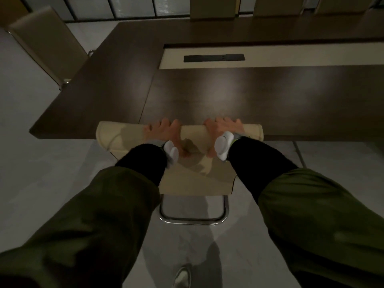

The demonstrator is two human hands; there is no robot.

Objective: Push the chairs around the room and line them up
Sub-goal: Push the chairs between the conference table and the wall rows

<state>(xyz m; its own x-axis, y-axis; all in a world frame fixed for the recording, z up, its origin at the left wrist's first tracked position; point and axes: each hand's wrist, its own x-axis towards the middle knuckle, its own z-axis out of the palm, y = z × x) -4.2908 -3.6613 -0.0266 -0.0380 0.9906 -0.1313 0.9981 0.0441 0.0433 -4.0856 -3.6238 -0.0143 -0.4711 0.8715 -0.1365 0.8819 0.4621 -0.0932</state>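
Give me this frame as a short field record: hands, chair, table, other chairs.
left hand: left hand grips the top of the backrest, fingers curled over it
right hand: right hand grips the same backrest top
held chair: cream chair, chrome base loop on the floor, backrest top at the table's near edge
table: dark conference table with a black cable cover in a pale centre strip
other chairs: one at the table's left end, more along the far side

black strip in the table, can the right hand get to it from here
Probably not without leaning: the right hand grips the chair at the near edge, and the strip lies far across the bare table.
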